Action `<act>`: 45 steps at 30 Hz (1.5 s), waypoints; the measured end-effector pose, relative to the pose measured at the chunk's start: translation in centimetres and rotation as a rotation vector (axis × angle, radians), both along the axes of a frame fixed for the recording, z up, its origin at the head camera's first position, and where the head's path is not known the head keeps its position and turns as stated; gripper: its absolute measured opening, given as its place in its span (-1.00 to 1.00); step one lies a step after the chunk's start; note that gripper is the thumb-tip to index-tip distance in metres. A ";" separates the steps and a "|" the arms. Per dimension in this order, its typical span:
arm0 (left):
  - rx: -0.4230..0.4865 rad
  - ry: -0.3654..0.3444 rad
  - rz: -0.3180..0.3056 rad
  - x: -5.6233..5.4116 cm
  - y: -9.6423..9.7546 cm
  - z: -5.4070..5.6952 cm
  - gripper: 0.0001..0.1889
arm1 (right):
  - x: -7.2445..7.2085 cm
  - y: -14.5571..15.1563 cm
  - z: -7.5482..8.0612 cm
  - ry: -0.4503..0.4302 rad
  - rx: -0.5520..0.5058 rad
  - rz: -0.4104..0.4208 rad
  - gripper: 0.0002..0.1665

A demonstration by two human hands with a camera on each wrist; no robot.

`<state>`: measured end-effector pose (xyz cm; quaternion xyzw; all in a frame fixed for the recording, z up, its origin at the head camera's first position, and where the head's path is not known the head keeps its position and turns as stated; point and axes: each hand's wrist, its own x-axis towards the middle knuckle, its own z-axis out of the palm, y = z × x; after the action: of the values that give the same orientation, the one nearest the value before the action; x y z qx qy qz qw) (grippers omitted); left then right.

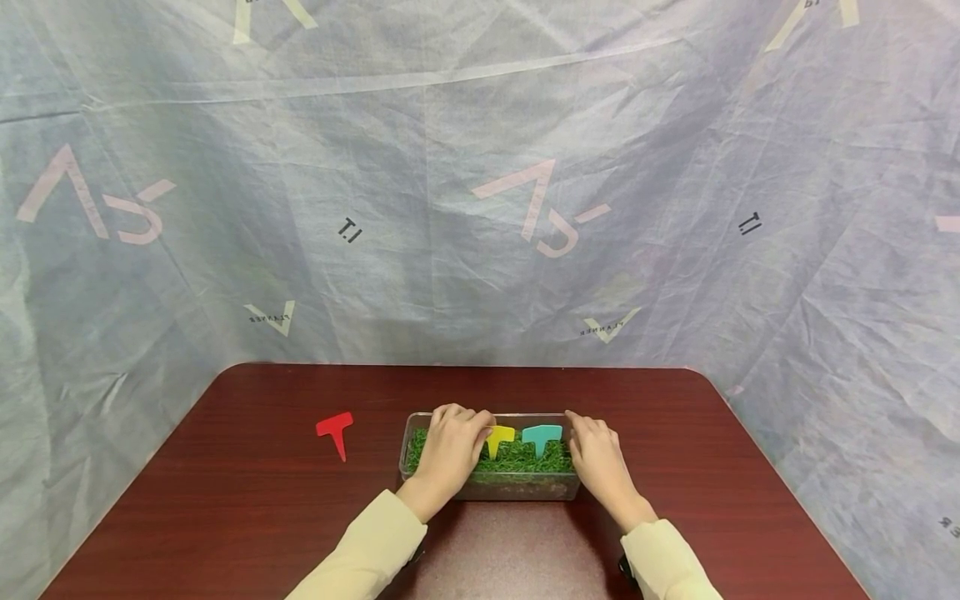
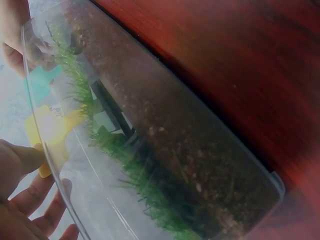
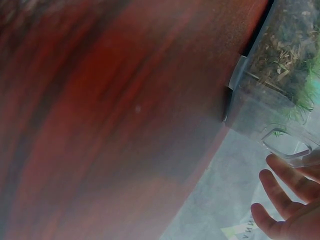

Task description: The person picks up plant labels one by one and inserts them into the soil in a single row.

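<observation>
A clear plastic box (image 1: 517, 487) of soil and green grass stands on the table. Upright in the grass are a yellow T-shaped plant label (image 1: 499, 437) and a teal one (image 1: 542, 436). My left hand (image 1: 450, 446) reaches over the box's left half. Its thumb and index finger pinch the left edge of the yellow label, seen through the clear wall in the left wrist view. At the box's right end, my right hand (image 1: 600, 458) rests by the rim, with fingers (image 3: 280, 192) spread and loosely extended beside the cut-out handle (image 3: 287, 145).
A red T-shaped plant label (image 1: 337, 433) lies flat on the dark red wooden table (image 1: 225, 500), left of the box. Behind and at both sides hangs a grey printed cloth (image 1: 420, 283).
</observation>
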<state>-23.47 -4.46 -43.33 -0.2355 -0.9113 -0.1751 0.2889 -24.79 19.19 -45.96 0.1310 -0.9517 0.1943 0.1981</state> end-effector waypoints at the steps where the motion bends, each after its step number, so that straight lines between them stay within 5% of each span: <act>1: -0.001 0.000 0.001 0.0 0.0 0.0 -0.95 | 0.0 0.0 0.0 0.002 -0.001 0.000 -0.58; 45: -0.028 -0.005 0.009 0.0 -0.4 0.3 -0.90 | 0.1 0.0 0.0 0.026 -0.006 0.012 -0.59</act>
<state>-23.43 -4.89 -42.99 -0.2349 -0.9155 -0.1616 0.2839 -24.69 19.20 -45.96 0.1386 -0.9477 0.1966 0.2099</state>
